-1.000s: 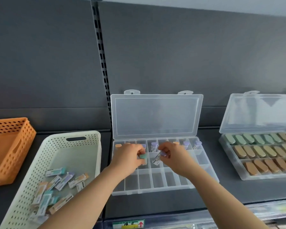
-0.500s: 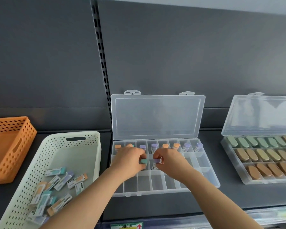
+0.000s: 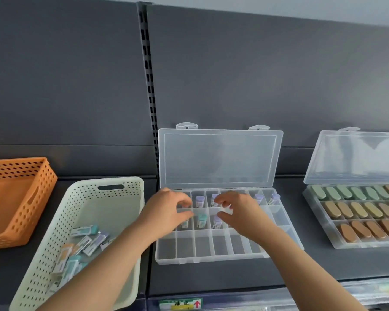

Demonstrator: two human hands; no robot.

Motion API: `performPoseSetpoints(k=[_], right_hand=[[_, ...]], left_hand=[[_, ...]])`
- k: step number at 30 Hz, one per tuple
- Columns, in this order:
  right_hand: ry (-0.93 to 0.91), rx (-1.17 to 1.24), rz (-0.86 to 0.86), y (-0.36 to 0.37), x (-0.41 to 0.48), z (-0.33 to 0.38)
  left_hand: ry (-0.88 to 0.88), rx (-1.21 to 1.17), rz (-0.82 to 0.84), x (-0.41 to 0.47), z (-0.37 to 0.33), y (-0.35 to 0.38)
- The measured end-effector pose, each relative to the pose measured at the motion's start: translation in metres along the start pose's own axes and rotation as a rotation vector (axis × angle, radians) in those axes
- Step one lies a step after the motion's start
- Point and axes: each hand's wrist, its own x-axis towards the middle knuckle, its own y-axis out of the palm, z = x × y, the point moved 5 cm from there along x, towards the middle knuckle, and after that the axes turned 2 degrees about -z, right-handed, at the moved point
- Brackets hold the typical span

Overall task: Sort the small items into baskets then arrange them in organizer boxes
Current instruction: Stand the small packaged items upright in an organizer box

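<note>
– Dark grey shelf and matching back panel: why does the organizer box sit at lower centre, its lid raised upright behind it?
– Probably so both hands reach every compartment. The cream basket just left of it holds the loose capped pieces, near enough to feed from.
– And the hands?
– Both hover over the middle row. The left hand shows loosely curled fingers, thumb and forefinger parted, apparently holding nothing. The right hand is curled likewise; whether it pinches anything I cannot tell. Between them a teal-capped piece and a purple-capped piece stand in adjoining compartments, caps away from the person, seemingly for tidy rows.
– Elsewhere?
– An orange basket at far left; a second box, filled, at right.
</note>
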Motion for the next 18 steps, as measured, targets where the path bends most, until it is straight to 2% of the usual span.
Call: performPoseSetpoints(k=[5, 8, 11, 14, 16, 18], right_hand=[[-0.161, 0.014, -0.063, -0.006, 0.007, 0.073], [-0.264, 0.109, -0.014, 0.016, 0.012, 0.126], [-0.363, 0.14, 0.11, 0.053, 0.016, 0.173], [-0.405, 0.035, 0.297, 0.096, 0.022, 0.208], [-0.401, -0.126, 0.41, 0.123, 0.026, 0.218], [-0.399, -0.284, 0.452, 0.14, 0.03, 0.222]], left_hand=[[-0.03, 0.085, -0.124, -0.037, 0.046, -0.066], [-0.117, 0.09, -0.126, -0.067, 0.089, -0.102], [-0.213, 0.062, -0.104, -0.095, 0.125, -0.123], [-0.254, 0.086, -0.115, -0.114, 0.151, -0.133], [-0.257, 0.071, -0.101, -0.122, 0.162, -0.132], [-0.248, 0.063, -0.088, -0.126, 0.169, -0.129]])
